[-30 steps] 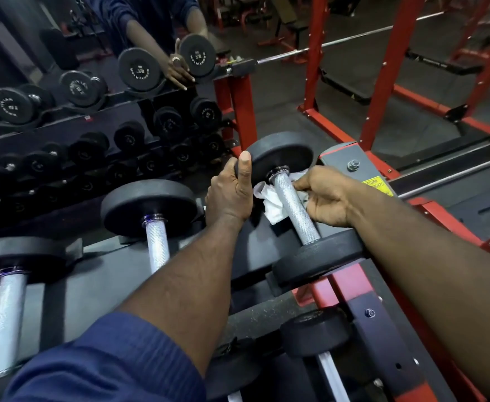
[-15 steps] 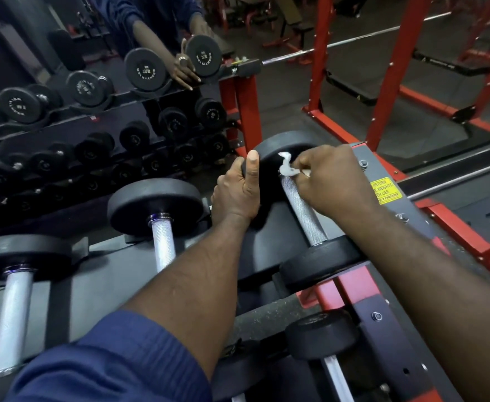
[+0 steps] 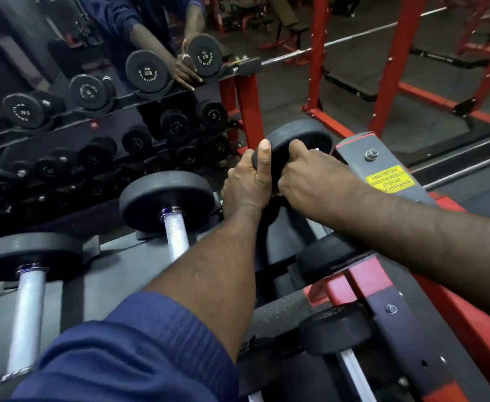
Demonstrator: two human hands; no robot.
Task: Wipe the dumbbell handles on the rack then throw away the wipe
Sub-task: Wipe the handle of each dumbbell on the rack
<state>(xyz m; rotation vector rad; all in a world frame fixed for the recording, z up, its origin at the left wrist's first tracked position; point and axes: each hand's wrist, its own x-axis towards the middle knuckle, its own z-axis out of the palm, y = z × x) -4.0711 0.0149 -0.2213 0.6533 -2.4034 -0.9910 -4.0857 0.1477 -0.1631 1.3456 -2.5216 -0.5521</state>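
On the top shelf of the rack lies the rightmost dumbbell (image 3: pixel 302 137), black heads with a metal handle. My left hand (image 3: pixel 248 181) grips its far head, thumb pointing up along the rim. My right hand (image 3: pixel 310 172) is curled over the handle close to that head and covers it; the white wipe is hidden under this hand. The dumbbell's near head (image 3: pixel 325 256) shows below my right forearm. Two more dumbbells (image 3: pixel 168 198) (image 3: pixel 29 256) lie to the left with bare knurled handles.
The red and grey rack frame (image 3: pixel 383 169) carries a yellow sticker at the right. A lower shelf holds another dumbbell (image 3: pixel 336 329). A mirror at the back left reflects more dumbbells. Red power-rack posts (image 3: pixel 389 68) and a barbell stand behind.
My right hand slid up the handle from its middle to the far head, and the wipe went out of sight beneath it. My left hand kept its hold on the head.
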